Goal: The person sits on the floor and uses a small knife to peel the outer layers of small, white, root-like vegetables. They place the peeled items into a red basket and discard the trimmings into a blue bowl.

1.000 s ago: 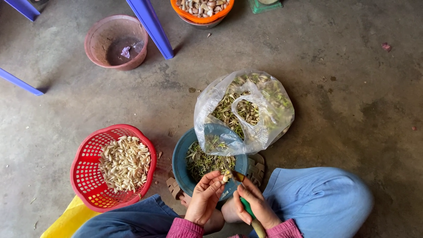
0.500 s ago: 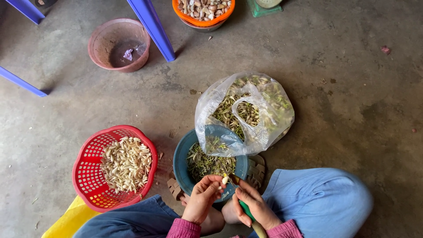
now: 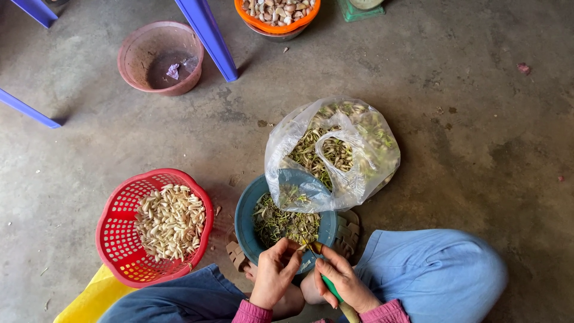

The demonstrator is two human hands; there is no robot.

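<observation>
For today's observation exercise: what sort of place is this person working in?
Probably a home yard or market workspace for preparing food at floor level: a bare concrete floor, a red basket of peeled pale cloves, and a teal bowl of trimmings.

A bare, stained concrete floor [image 3: 466, 137] used as a household or small market food-preparation spot, worked at ground level. Plastic containers stand around on it: a red basket [image 3: 119, 233] of peeled garlic cloves [image 3: 170, 221], a teal bowl [image 3: 245, 221] of trimmings, a clear plastic bag [image 3: 359, 173] of scraps, an orange basin [image 3: 276, 27], and blue furniture legs [image 3: 206, 36]
</observation>
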